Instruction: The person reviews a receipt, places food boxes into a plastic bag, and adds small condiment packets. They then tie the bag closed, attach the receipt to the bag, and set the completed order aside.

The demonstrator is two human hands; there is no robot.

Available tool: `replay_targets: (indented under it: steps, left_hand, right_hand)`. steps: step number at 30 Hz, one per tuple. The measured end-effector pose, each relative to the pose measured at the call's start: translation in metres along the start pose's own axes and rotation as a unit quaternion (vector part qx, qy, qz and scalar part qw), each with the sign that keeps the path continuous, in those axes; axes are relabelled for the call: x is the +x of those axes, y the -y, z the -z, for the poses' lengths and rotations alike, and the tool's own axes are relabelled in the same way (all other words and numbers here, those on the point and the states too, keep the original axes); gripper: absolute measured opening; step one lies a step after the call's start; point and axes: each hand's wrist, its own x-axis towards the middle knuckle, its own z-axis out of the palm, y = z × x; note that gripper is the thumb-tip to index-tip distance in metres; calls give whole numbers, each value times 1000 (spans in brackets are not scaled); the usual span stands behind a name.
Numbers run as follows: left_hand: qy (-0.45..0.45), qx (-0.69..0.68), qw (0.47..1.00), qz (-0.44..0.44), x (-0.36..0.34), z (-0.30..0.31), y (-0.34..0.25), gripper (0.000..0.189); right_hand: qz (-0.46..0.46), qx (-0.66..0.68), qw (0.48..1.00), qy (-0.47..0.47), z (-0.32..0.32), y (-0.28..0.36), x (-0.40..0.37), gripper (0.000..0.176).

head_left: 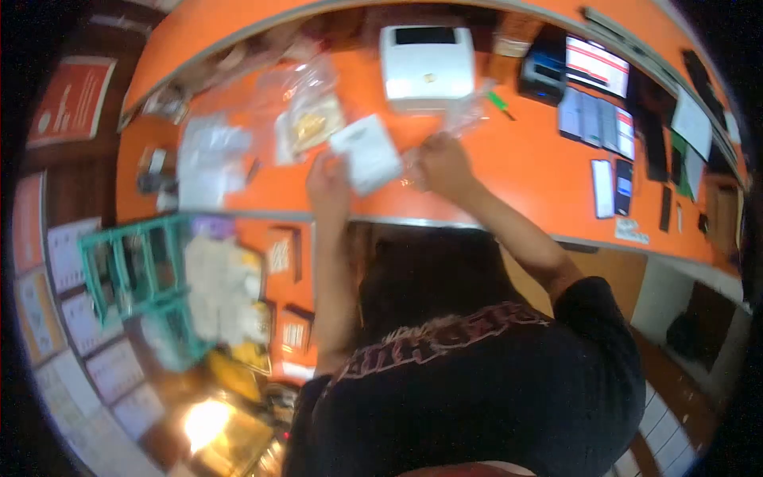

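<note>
My left hand (328,189) is closed on the edge of a flat white square packet (367,153), held tilted over the orange table. To its right, my right hand (445,165) is curled shut with clear crinkled plastic (467,117) showing just beyond the knuckles. A little more shiny film (412,170) shows between that hand and the packet. Motion blurs the fingers of both hands. Behind the packet lies a clear bag with yellowish contents (311,126).
A white label printer (427,70) stands at the back of the orange table (524,171). Several phones (590,119) lie at the right near a screen (598,65). A green cutter (499,102) rests beside the printer. Plastic bags (213,155) cover the left, above a teal crate (131,266).
</note>
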Motion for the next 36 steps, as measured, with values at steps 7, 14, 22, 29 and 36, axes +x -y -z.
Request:
replay_targets:
  steps: [7,14,22,29,36]
  left_hand:
    - [4,-107,994,31,13,3,-53,22]
    - [0,-154,985,73,17,11,-66,26]
    - [5,-161,985,64,23,16,-53,27]
    - [13,-163,984,72,24,13,-57,27]
    - [24,-180,980,84,25,13,-54,27]
  right_hand:
    - [-12,-92,994,59,17,7,20,15]
    - [-32,-99,992,64,1,6,20,17]
    - [47,-113,992,-16,3,13,22,21]
    - [-1,-98,985,143,-8,0,35,21]
    - [-62,-57,989,125,-2,-7,42,21]
